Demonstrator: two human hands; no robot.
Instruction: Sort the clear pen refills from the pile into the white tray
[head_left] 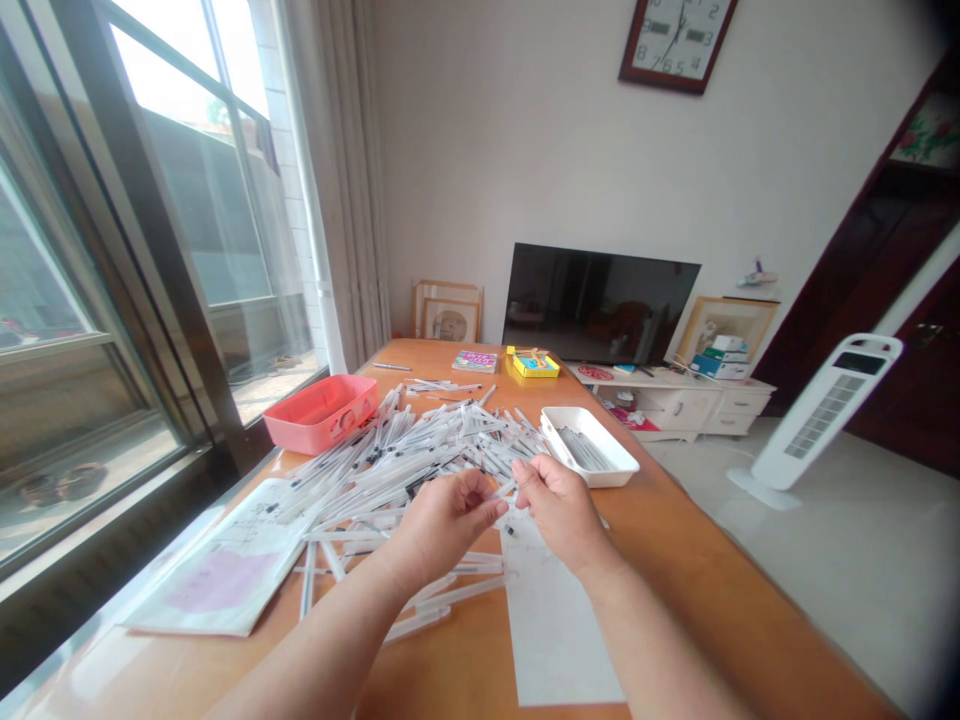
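Both hands meet above the near side of a heap of clear-barrelled pens point(420, 450). Thumb and fingers of my left hand point(450, 515) pinch a short visible length of a whitish, see-through pen point(504, 491). At the other end of that pen, my right hand point(553, 500) is closed with thumb against forefinger; its fingers hide the tip. Below the hands lies a white paper sheet point(559, 630) with a small black piece point(511, 531) near its top. Loose pens point(424, 620) lie on the table left of the sheet.
A red plastic basket point(322, 425) stands left of the heap. To the right, a white tray point(626, 468) holds thin grey rods. A worn booklet point(217, 570) lies at the near left. Farther back are a yellow box point(536, 370) and a pink-purple booklet point(475, 361).
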